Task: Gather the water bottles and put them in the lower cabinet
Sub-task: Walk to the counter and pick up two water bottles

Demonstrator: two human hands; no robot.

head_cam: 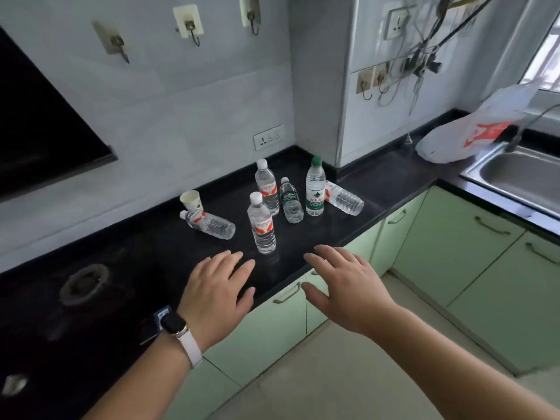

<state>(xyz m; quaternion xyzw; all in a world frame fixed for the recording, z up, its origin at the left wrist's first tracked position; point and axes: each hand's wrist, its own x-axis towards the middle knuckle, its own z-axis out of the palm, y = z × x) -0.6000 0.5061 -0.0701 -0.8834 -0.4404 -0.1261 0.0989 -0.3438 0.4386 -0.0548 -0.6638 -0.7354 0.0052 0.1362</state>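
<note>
Several clear water bottles are on the black counter [333, 237]. A red-label bottle [261, 225] stands nearest, with another red-label bottle [267, 186] upright behind it. A dark-label bottle [291, 201] and a green-cap bottle [315, 187] stand to the right. One bottle [210, 224] lies on its side at the left, another lying bottle [345, 198] at the right. My left hand [216, 286] and my right hand [345, 286] hover open, palms down, just in front of the nearest bottle, holding nothing. Green lower cabinet doors [266, 334] with handles sit shut below the counter edge.
A paper cup [191, 200] leans beside the left lying bottle. A gas hob burner [83, 283] is at the left. A steel sink [521, 174] and a white plastic bag [472, 128] are at the right. Hooks, sockets and loose cables hang on the wall.
</note>
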